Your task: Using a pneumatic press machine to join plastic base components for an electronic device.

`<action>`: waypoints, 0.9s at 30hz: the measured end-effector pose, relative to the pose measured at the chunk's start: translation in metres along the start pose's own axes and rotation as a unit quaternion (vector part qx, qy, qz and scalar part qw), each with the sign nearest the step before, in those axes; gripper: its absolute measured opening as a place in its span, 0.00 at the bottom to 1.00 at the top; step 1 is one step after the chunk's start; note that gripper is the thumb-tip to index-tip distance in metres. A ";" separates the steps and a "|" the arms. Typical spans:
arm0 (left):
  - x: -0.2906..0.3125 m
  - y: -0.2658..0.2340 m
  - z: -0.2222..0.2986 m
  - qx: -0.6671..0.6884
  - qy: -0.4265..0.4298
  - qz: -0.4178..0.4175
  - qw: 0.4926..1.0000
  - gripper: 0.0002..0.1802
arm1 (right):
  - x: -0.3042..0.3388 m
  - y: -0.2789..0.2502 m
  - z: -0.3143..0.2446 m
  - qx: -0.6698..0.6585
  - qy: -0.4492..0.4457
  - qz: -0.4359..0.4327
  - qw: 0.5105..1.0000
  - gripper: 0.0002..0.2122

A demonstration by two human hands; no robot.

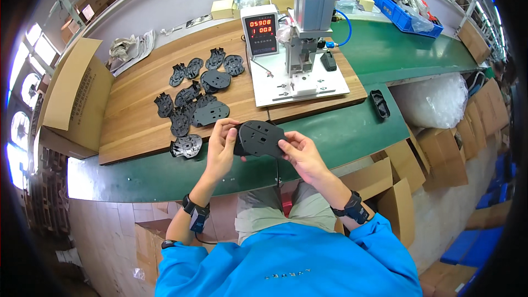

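Observation:
Both of my hands hold up a flat black plastic base plate (pixel 259 138), rounded and waisted like the underside of a computer mouse, with slots cut in it. My left hand (pixel 221 149) pinches its left end, where the edge of what may be a second black piece shows behind. At the right end, my right hand (pixel 303 157) grips it between thumb and fingers. Similar black plates (pixel 212 113) and ribbed black shells (pixel 180 124) lie scattered on the wooden board (pixel 132 126), beyond my left hand.
A bench press (pixel 301 49) on a white base stands beyond my hands, beside a counter box (pixel 260 30) with red digits. A small black tray-like part (pixel 379 104) lies on the green bench (pixel 324 137). Cardboard boxes (pixel 77 93) flank the bench; a blue crate (pixel 407 14) sits far right.

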State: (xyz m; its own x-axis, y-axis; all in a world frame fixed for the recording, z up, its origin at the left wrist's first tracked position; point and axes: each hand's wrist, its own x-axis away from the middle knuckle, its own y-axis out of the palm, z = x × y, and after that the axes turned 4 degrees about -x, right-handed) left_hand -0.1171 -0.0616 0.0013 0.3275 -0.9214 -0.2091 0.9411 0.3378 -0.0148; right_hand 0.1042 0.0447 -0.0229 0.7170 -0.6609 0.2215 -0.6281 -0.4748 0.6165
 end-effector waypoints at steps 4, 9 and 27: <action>-0.022 -0.013 -0.026 -0.036 -0.020 0.116 0.992 0.14 | -0.001 -0.011 -0.019 -0.007 -0.121 0.054 0.991 0.09; -0.041 -0.008 -0.053 -0.186 0.080 0.134 0.970 0.09 | -0.019 -0.036 -0.059 0.186 -0.339 0.106 0.916 0.08; -0.052 -0.016 -0.063 -0.444 0.226 0.134 0.856 0.09 | -0.067 -0.044 -0.081 0.699 -0.484 0.096 0.517 0.23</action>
State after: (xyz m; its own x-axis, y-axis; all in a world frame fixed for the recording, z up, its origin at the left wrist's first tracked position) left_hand -0.1550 -0.0070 -0.0488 0.2655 -0.6873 -0.6761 0.3356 0.7233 -0.6035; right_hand 0.1083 0.1567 -0.0032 0.5380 -0.4346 -0.7222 -0.7497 0.1450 -0.6457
